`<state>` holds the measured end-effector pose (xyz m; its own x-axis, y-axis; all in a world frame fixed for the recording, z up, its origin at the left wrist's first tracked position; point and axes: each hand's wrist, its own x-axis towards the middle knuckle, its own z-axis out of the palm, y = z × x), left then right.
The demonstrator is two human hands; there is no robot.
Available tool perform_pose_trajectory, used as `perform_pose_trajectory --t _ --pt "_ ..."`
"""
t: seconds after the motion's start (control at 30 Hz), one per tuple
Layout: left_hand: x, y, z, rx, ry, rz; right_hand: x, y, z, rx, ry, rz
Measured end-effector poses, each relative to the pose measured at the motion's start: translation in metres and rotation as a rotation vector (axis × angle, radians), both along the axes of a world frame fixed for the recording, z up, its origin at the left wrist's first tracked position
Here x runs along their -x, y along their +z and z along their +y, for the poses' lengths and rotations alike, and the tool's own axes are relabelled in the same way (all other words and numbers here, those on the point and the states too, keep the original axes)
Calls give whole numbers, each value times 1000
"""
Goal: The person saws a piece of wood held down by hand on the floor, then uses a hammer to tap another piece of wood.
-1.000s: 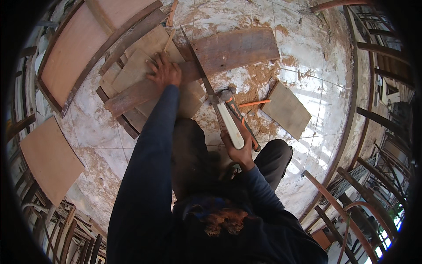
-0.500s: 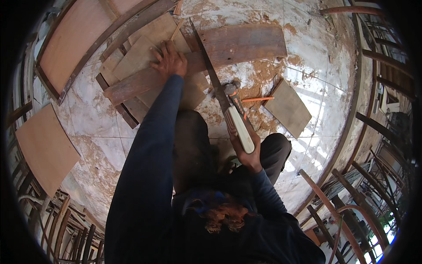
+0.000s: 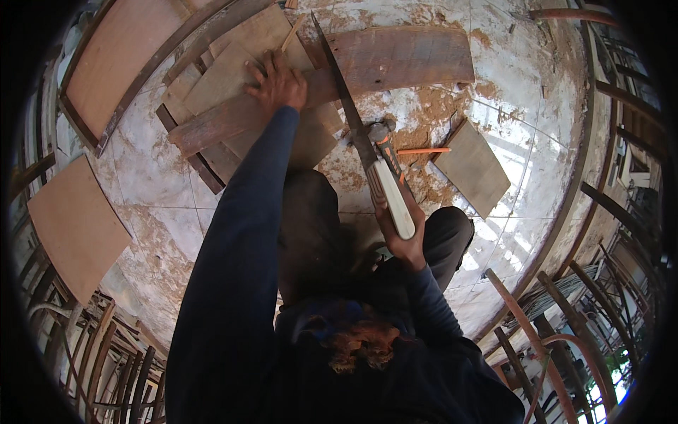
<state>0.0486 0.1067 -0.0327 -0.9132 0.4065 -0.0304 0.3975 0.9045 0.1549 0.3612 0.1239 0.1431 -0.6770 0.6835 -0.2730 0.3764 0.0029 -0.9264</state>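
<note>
A long reddish-brown wooden plank (image 3: 413, 58) lies slantwise over a stack of thin boards (image 3: 236, 74). My left hand (image 3: 281, 86) presses down on the plank and boards, fingers spread. My right hand (image 3: 404, 244) is wrapped round the pale handle of a handsaw (image 3: 345, 92). The saw's dark blade crosses the plank to the right of my left hand, its tip pointing away from me. Just beside the saw, a hammer (image 3: 385, 141) with an orange-and-black handle rests on the floor, partly hidden by the saw handle. Whether the teeth are cutting into the wood cannot be seen.
An orange stick-like thing (image 3: 424, 150) and a square board (image 3: 473, 168) lie right of the hammer, amid sawdust. Another thin board (image 3: 79, 230) is at the left. A large framed panel (image 3: 123, 53) stands far left. Wooden furniture frames (image 3: 565, 339) crowd the right.
The whole view has shifted slightly, with the plank and boards now higher and further right. The saw has moved only slightly against the plank. My left hand stays in place.
</note>
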Motion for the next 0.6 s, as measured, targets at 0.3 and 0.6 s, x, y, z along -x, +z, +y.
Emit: perform_pose_trajectory --t 0.3,0.6 --pt "6 -11 -18 24 41 1 -58 72 -38 163 42 -127" --pt "-2 8 19 3 -16 -56 59 -38 33 -53 -29 75"
